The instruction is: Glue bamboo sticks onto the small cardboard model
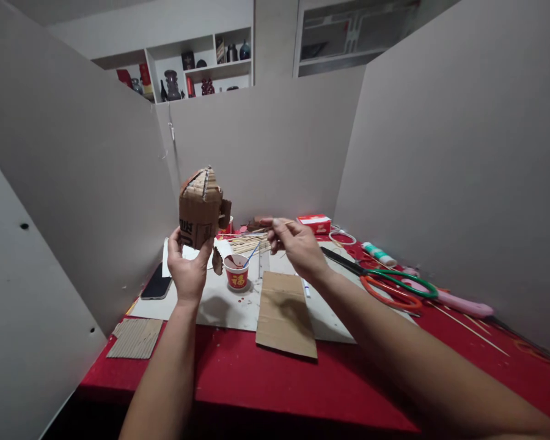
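My left hand [190, 269] is closed round the lower part of a cardboard model [199, 214], raised above the table. The model has a boxy brown body with dark print, a pointed folded top and small cardboard pieces sticking out at its right side. To the right, my right hand [297, 244] is raised with its fingers pinched on what looks like a thin wooden stick [289, 222]. The two hands are apart. Between and below them stands a red and white paper cup [237, 274] with a blue stick [252, 254] leaning in it.
A flat cardboard piece [286, 315] lies on a pale board [339, 327] over the red cloth [238, 385]. Around are corrugated cardboard [135, 338], a phone [156, 284], wooden sticks [250, 243], large scissors [394, 282], a green-white tube [378, 253] and a red box [314, 223]. Grey panels enclose the table.
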A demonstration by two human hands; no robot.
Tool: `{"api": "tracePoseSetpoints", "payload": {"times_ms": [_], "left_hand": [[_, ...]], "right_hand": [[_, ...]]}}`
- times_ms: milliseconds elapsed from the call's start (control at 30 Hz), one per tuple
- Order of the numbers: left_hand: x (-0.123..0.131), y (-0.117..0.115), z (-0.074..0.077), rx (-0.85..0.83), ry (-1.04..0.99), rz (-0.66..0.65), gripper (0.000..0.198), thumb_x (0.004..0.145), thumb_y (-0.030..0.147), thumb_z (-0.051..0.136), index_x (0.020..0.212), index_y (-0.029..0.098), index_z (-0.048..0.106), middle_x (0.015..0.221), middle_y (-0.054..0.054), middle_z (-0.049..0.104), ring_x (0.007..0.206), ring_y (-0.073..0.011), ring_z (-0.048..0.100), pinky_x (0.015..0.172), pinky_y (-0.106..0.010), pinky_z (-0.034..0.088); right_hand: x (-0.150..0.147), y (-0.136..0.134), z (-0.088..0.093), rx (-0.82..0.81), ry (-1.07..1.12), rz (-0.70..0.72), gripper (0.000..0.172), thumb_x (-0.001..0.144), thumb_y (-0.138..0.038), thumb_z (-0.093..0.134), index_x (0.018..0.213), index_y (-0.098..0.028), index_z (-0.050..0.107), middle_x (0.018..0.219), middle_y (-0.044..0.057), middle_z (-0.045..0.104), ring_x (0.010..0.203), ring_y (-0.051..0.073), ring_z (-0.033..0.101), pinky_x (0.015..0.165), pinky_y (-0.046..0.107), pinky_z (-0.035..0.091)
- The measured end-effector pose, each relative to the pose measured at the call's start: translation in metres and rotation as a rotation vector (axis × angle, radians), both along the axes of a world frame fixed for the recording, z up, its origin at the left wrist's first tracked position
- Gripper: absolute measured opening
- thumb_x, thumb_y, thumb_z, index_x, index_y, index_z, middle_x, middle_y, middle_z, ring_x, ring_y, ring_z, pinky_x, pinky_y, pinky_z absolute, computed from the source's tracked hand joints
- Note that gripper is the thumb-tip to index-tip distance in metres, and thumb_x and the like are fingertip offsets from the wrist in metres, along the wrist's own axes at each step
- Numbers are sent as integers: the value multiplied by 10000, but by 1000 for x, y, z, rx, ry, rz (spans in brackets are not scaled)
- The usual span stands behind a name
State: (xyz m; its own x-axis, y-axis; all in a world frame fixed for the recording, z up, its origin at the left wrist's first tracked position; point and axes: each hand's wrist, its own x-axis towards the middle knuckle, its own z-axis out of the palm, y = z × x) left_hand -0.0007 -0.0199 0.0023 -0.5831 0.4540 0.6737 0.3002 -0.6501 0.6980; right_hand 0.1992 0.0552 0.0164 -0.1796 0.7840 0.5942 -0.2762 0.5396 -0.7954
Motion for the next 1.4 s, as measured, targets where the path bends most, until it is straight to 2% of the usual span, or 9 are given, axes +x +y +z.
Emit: {"api": "tracePoseSetpoints", "payload": {"times_ms": [133, 267, 467, 700, 967, 1067, 1233, 1400], "left_hand": [[-10, 9, -5, -6, 10, -7, 573, 700, 353, 828, 1186, 205, 565, 1143, -83, 659, 1072, -193, 609, 979, -312, 432], [-17, 17, -10, -5, 33, 47, 600, 674, 384, 837, 1174, 183, 574, 1106, -96, 671, 1027, -211, 631, 933, -342, 460], [-20, 21, -12, 13, 50, 70, 597, 687, 398, 825, 1189, 190, 579, 1117, -99, 669, 1043, -213, 633, 936, -354, 469], [-19, 18, -11, -4, 69, 78, 580, 707, 409, 807, 1189, 181, 581, 1100, -100, 675, 1022, -210, 636, 921, -355, 475], [-18, 16, -9, -14, 66, 98, 586, 700, 415, 809, 1191, 185, 587, 1088, -97, 676, 1002, -208, 635, 918, -357, 478], [-17, 16, -9, -25, 58, 93, 593, 697, 416, 808, 1196, 183, 588, 1079, -99, 677, 1000, -214, 638, 913, -359, 479], [-16, 17, -9, -29, 28, 73, 609, 674, 415, 823, 1179, 168, 586, 1067, -106, 682, 990, -220, 638, 907, -361, 479], [-15, 17, -10, -51, 43, 73, 605, 670, 416, 826, 1174, 168, 600, 1070, -110, 681, 981, -221, 635, 909, -365, 478]], "right_hand": [[-16, 11, -26, 112, -231, -80, 487, 860, -636, 564, 761, -171, 668, 593, -20, 532, 471, 106, 478, 437, 250, 413], [-28, 26, -44, 228, -420, -185, 317, 907, -435, 510, 786, -176, 648, 690, 25, 633, 581, 144, 543, 552, 270, 436], [-40, 37, -50, 260, -651, -261, 137, 859, -204, 525, 759, -195, 617, 740, 33, 675, 708, 164, 589, 683, 269, 422], [-50, 38, -54, 217, -735, -200, 134, 823, -180, 592, 710, -179, 663, 721, 46, 699, 662, 160, 581, 634, 265, 384], [-50, 38, -47, 164, -633, -145, 174, 789, -162, 580, 651, -180, 683, 693, 37, 718, 661, 162, 623, 637, 260, 433], [-43, 39, -44, 127, -542, -178, 193, 797, -226, 572, 627, -181, 652, 645, 26, 687, 629, 157, 598, 621, 262, 436], [-32, 38, -44, 39, -399, -199, 273, 828, -393, 524, 665, -188, 599, 623, 21, 658, 485, 121, 513, 488, 249, 412], [-26, 36, -49, -233, -104, -127, 292, 712, -460, 688, 701, -187, 585, 624, 8, 652, 414, 84, 468, 355, 202, 337]]}}
